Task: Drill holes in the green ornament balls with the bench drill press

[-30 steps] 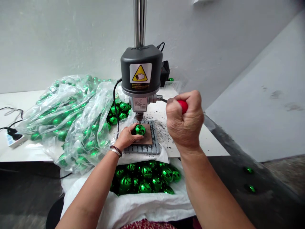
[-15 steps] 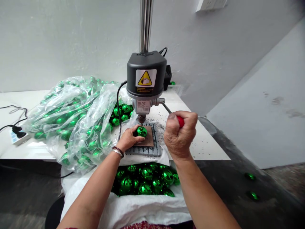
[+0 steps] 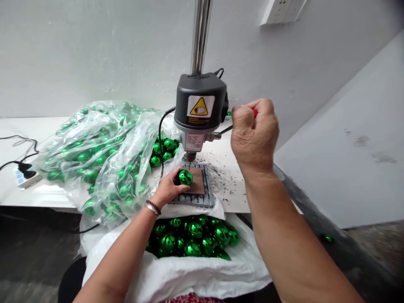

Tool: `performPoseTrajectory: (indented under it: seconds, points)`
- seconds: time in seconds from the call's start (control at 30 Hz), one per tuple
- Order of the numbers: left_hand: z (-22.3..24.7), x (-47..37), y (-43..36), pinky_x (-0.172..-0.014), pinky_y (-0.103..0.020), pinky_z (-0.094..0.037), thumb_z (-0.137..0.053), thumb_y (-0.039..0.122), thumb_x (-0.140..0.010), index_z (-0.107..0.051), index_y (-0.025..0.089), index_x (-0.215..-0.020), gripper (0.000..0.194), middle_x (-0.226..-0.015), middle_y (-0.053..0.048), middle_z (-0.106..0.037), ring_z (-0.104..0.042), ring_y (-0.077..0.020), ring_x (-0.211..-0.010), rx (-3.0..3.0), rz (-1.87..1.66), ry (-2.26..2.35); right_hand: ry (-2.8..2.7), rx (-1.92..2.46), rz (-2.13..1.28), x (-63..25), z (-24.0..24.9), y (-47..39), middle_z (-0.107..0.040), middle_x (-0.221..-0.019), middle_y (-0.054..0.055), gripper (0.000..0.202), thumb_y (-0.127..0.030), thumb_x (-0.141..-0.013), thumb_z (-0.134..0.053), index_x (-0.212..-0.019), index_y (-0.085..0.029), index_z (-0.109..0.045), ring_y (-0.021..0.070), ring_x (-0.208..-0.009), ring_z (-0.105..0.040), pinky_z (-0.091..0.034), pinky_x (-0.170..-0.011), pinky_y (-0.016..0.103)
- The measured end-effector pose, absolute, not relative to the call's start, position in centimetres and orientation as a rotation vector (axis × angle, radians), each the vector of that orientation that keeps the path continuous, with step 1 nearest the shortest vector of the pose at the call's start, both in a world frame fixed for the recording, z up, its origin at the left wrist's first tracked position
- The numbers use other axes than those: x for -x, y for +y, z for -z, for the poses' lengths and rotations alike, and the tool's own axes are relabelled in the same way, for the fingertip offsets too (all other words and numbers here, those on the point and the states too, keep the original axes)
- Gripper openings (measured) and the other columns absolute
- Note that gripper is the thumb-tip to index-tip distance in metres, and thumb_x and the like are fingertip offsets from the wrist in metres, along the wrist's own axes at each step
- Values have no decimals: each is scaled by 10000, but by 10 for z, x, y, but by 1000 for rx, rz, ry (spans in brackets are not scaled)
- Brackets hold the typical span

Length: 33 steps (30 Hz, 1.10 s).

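Observation:
A shiny green ball (image 3: pixel 185 177) is held between the thumb and fingers of my left hand (image 3: pixel 168 186), over a brown board (image 3: pixel 197 182) on the grey slotted base (image 3: pixel 206 198). Above it stands the drill press (image 3: pixel 200 103), its chuck (image 3: pixel 190 156) a little higher than the ball. My right hand (image 3: pixel 255 134) is wrapped round the red knob (image 3: pixel 255 112) of the press lever, raised to the right of the motor housing. Dark shavings lie scattered on the base and the white table.
Clear plastic bags (image 3: pixel 94 147) of green balls cover the table's left side. More green balls (image 3: pixel 194 237) lie in a white sack (image 3: pixel 202 275) below the table's front edge. A power strip (image 3: pixel 27 176) sits far left; one ball (image 3: pixel 327 238) is on the floor.
My right hand has moved up and to the right with the lever, which has swung upward. My left hand has drawn the ball slightly left and down, away from under the chuck.

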<state>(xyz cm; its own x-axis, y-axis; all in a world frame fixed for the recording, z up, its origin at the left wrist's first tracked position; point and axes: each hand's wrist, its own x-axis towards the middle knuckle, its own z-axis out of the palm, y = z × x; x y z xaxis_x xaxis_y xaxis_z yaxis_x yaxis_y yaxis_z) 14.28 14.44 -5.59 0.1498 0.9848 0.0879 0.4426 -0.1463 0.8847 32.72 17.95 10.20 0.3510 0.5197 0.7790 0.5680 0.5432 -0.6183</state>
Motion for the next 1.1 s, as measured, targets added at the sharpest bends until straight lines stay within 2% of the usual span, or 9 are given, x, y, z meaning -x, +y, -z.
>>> performPoseTrajectory:
  seconds: [0.23, 0.33, 0.43, 0.5, 0.73, 0.9, 0.97, 1.03, 1.1]
  points:
    - [31, -103, 97, -1002, -360, -518, -825, 302, -672, -680, 233, -1275, 623, -1319, -87, -689, -663, -235, -1091, -1806, -791, 1225, -1210, 1185, -24, -322, -107, 176, -402, -604, -65, 232, -160, -844, -574, -697, -194, -397, 55, -601, -312, -326, -632, 231]
    - [23, -86, 100, -953, -354, -536, -626, 345, -867, -710, 203, -1216, 386, -1191, -91, -738, -686, -220, -1017, -1776, -918, 1491, -1173, 1221, -82, -320, -113, 174, -385, -589, -72, 281, -112, -826, -596, -677, -202, -375, 59, -591, -302, -311, -635, 236]
    - [25, -71, 118, -1020, -380, -498, -455, 180, -912, -736, 162, -1159, 374, -1141, -129, -751, -688, -246, -1082, -1836, -918, 1897, -1156, 1263, -96, -319, -116, 172, -379, -592, -72, 295, -96, -822, -606, -675, -204, -374, 63, -592, -304, -308, -645, 241]
    - [30, -60, 127, -1020, -397, -493, -475, 118, -862, -756, 156, -1123, 385, -1116, -154, -760, -691, -275, -1089, -1978, -659, 2045, -1161, 1252, -105, -319, -116, 171, -377, -591, -72, 303, -100, -816, -621, -671, -205, -377, 66, -589, -307, -303, -640, 243]
    - [28, -35, 122, -883, -417, -535, -688, 255, -726, -790, 237, -873, 180, -853, -129, -783, -728, -323, -891, -2127, -127, 2004, -1168, 1232, -99, -321, -111, 170, -383, -601, -68, 294, -126, -819, -622, -675, -207, -379, 65, -595, -321, -330, -643, 248]
    - [11, -47, 119, -873, -455, -552, -677, 207, -706, -722, 231, -1198, 496, -1133, -171, -755, -720, -368, -1022, -2230, 471, 1888, -1238, 1155, -44, -322, -102, 169, -406, -679, -59, 200, -201, -877, -552, -753, -185, -395, 58, -648, -353, -393, -722, 245]
    - [7, -54, 119, -881, -468, -554, -669, 211, -726, -700, 212, -1231, 506, -1195, -185, -727, -704, -381, -1071, -2257, 643, 1849, -1256, 1125, -40, -322, -98, 167, -409, -707, -54, 184, -225, -900, -524, -779, -182, -392, 57, -665, -363, -412, -761, 255]
    - [4, -59, 119, -887, -465, -556, -665, 227, -745, -691, 205, -1237, 493, -1207, -180, -715, -700, -379, -1083, -2260, 618, 1906, -1260, 1121, -52, -322, -96, 166, -409, -719, -48, 188, -239, -907, -529, -789, -180, -395, 58, -672, -364, -415, -770, 259]
    - [3, -59, 118, -903, -458, -556, -649, 260, -775, -649, 216, -1300, 527, -1280, -165, -681, -694, -365, -1102, -2233, 348, 2058, -1255, 1121, -59, -322, -95, 165, -415, -723, -44, 188, -244, -903, -545, -791, -177, -409, 58, -673, -364, -408, -757, 257]
